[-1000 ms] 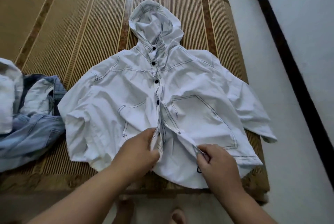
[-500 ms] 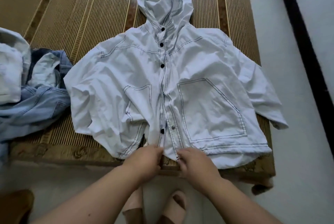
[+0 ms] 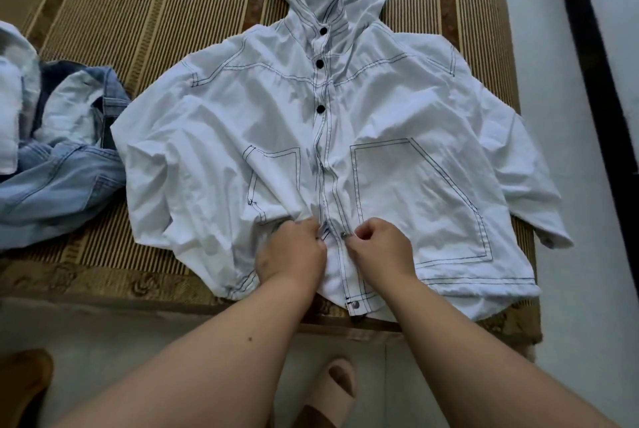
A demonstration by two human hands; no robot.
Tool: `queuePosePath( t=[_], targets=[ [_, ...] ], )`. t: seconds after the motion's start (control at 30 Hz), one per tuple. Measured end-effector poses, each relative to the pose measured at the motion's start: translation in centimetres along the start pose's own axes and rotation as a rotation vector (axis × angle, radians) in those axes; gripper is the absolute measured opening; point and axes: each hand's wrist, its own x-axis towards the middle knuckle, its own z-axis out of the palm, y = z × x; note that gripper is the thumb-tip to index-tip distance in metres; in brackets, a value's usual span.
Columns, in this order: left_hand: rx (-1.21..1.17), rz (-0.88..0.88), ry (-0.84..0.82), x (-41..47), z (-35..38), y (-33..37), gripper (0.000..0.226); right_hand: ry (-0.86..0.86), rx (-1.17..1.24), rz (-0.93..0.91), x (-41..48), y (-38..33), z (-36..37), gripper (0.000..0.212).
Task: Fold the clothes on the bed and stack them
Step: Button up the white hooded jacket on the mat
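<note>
A white hooded jacket (image 3: 408, 123) with dark stitching and black snaps lies face up on the bed's woven mat (image 3: 145, 12), hood pointing away from me. My left hand (image 3: 294, 254) pinches the left front edge near the hem. My right hand (image 3: 377, 247) pinches the right front edge beside a metal snap. Both hands meet at the lower placket, fingers closed on the cloth. The top three snaps look fastened. The hem hangs slightly over the near edge of the bed.
A crumpled light-blue denim garment (image 3: 58, 164) and a white garment (image 3: 10, 95) lie at the left. A pale wall with a dark strip (image 3: 594, 81) runs along the right. Below the bed edge are my sandalled foot (image 3: 332, 389) and a brown object (image 3: 20, 382).
Both hands moved from the hem up the placket to a snap higher on the jacket. The front edges have been drawn together. The view has shifted closer and downward.
</note>
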Motion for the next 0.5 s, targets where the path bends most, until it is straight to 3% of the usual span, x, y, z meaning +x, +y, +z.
queuePosePath(
  t=[0.13,0.2,0.3,0.47,0.5],
  targets=[
    [-0.231,0.044,-0.006,-0.6,-0.9,-0.2,0.019,0.01,0.147,-0.021,-1.2,-0.3,-1.1,0.011],
    [-0.448,-0.008,0.003,-1.5,-1.3,-0.1,0.019,-0.021,0.212,-0.025,-1.5,-0.4,-1.3,0.006],
    [-0.723,-0.143,0.056,-2.1,-1.9,0.5,0.021,0.004,0.276,-0.041,-2.1,-0.7,-1.5,0.017],
    [-0.827,-0.097,-0.034,-2.8,-2.3,1.8,0.036,0.055,0.437,-0.012,-2.8,-1.0,-1.7,0.01],
    [-0.812,-0.087,-0.044,-2.9,-2.2,1.8,0.037,0.072,0.443,-0.024,-2.9,-0.9,-1.7,0.017]
  ],
)
